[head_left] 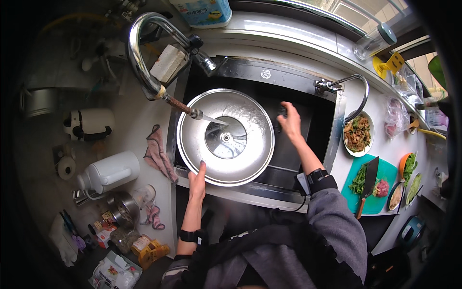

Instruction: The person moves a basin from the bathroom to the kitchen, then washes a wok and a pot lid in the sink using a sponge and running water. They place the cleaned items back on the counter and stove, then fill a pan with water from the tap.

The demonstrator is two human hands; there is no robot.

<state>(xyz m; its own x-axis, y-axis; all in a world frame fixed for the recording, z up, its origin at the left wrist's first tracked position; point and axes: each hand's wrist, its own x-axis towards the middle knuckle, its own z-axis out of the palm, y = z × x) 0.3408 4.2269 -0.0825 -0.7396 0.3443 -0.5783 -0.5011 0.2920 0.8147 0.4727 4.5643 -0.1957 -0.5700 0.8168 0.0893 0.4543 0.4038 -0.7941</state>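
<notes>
A round metal wok lid (pixel 191 144) with a clear glass centre lies inside up over the left part of the black sink (pixel 306 124). At its centre is a screw fitting (pixel 226 137). My left hand (pixel 197 182) grips the lid's near rim, with the thumb on top. Water streams from the spout of the chrome faucet (pixel 135 57) onto the glass. My right hand (pixel 290 121) is over the sink, right of the lid and apart from it, fingers spread and slightly curled. A dark textured patch shows beside its fingers; what it is cannot be made out.
A cleaver (pixel 370 177) lies on a green cutting board (pixel 352 195) with chopped greens and meat. Behind it are a plate of cooked food (pixel 357 137) and a small curved tap (pixel 364 90). Left of the sink are a pink cloth (pixel 157 151) and a white jug (pixel 112 173).
</notes>
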